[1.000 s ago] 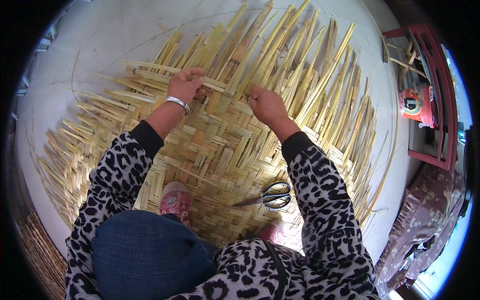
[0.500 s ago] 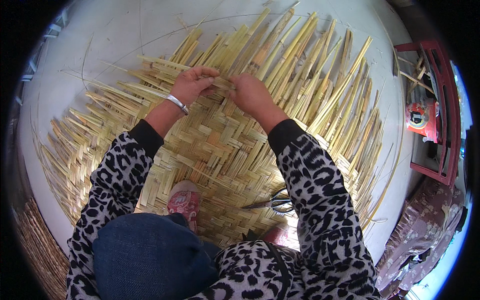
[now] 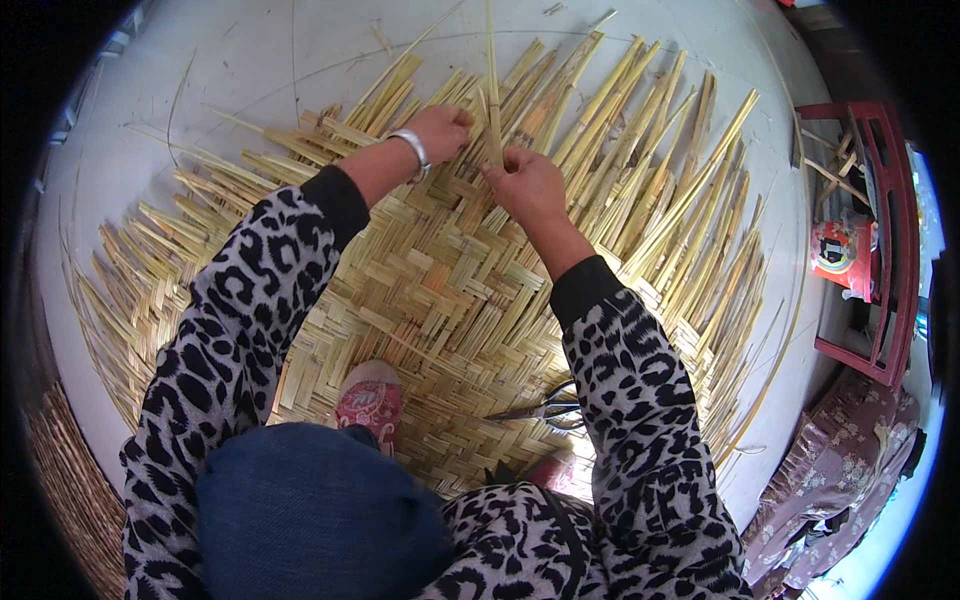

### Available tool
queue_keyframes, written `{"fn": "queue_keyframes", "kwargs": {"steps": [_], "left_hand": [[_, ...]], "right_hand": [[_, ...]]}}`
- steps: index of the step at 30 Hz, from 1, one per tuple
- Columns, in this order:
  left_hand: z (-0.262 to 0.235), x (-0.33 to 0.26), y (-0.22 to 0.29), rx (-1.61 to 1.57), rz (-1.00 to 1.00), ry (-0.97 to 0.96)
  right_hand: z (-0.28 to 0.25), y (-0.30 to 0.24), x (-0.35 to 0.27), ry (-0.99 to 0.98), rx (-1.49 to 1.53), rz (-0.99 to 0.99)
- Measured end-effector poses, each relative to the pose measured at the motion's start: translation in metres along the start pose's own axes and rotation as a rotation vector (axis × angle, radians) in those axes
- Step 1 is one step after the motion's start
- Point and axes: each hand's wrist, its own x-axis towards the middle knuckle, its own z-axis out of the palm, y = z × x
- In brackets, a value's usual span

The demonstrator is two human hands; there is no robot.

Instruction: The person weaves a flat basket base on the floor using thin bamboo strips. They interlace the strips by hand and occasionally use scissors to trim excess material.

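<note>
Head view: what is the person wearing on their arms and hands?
Both arms wear long sleeves in a black-and-grey leopard print with plain black cuffs. The left hand is bare, with a silver bangle at the wrist. The right hand is bare, with no glove or jewellery visible.

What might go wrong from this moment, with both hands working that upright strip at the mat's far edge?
The thin strip pinched between the left hand and right hand may snap or splinter into a finger if bent hard. The scissors lie on the woven mat beside the pink shoe, so a shifting foot might hit the blades.
</note>
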Motion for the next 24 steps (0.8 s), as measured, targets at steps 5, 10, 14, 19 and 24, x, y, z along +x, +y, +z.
{"fn": "queue_keyframes", "kwargs": {"steps": [5, 10, 14, 19, 24], "left_hand": [[0.006, 0.02, 0.019, 0.741, 0.208, 0.128], [-0.003, 0.018, 0.042, 0.777, 0.063, -0.093], [-0.001, 0.005, 0.029, 0.563, 0.308, 0.035], [0.011, 0.011, 0.019, 0.719, 0.244, 0.008], [-0.006, 0.012, 0.025, 0.489, 0.074, -0.176]], "right_hand": [[-0.004, -0.001, -0.009, 0.039, 0.013, -0.048], [-0.008, 0.001, -0.016, 0.027, 0.08, -0.04], [-0.002, 0.005, -0.014, 0.042, 0.215, -0.02], [0.002, 0.009, -0.01, 0.056, 0.217, 0.004], [0.004, 0.008, -0.006, 0.07, 0.244, 0.06]]}}
